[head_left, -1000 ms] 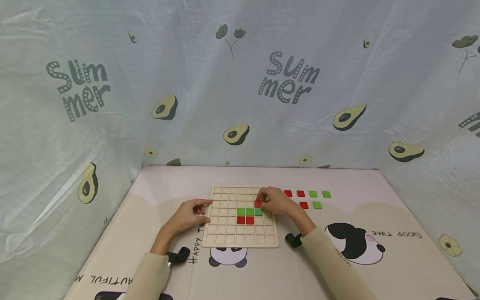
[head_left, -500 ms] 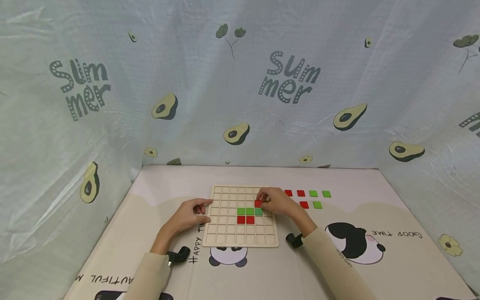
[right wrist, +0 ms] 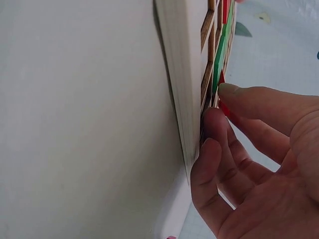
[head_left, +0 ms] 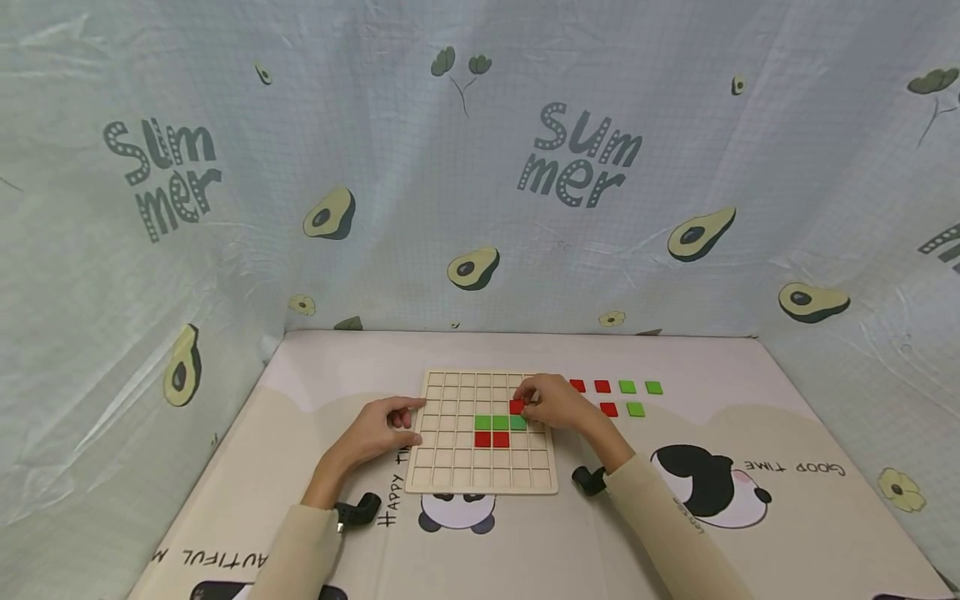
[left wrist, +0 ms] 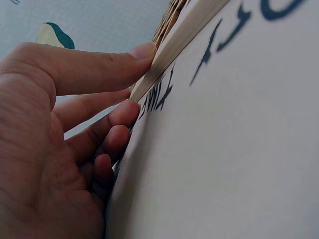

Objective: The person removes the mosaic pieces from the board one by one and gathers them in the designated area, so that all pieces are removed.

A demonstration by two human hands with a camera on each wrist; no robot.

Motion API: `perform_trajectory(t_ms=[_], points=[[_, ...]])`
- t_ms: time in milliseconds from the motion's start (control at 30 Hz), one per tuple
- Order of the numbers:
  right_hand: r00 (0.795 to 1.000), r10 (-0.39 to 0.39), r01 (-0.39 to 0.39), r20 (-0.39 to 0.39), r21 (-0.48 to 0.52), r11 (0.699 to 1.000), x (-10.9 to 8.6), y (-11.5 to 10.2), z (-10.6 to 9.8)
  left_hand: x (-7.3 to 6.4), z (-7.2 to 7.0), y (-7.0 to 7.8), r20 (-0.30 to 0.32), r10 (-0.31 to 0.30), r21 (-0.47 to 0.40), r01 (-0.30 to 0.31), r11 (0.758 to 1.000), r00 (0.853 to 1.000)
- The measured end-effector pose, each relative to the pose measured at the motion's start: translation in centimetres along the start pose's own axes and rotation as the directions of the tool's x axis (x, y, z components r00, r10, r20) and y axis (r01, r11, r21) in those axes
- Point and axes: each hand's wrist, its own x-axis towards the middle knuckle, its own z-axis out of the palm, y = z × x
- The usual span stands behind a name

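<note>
A square wooden grid board lies on the table in the head view. My left hand rests thumb and index fingertip, spread apart, against its left edge; the left wrist view shows the thumb on the board's side. My right hand pinches a red square tile between thumb and fingers, at a cell in the right part of the grid. Nearest to it, a darker green tile sits just below. Two light green tiles continue that row, with two red tiles beneath them.
Behind and right of my right hand, several loose red tiles and green tiles lie in two rows on the table. A printed curtain rises at the back and sides.
</note>
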Motion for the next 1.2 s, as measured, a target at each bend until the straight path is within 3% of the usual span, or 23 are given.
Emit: perform_trajectory(t_ms=[600,1200], points=[[1.0,-0.014,0.014,-0.023,-0.003,1.0,-0.4,0.1,-0.2,0.1,-0.1,-0.1,0.002,0.008,0.02,-0.009,1.0,1.0],[0.992,-0.083,0.08,-0.092,-0.03,0.996,-4.1,1.9,-3.2,0.1,0.0,0.0,0.003,-0.002,0.019,0.002,1.0,1.0]])
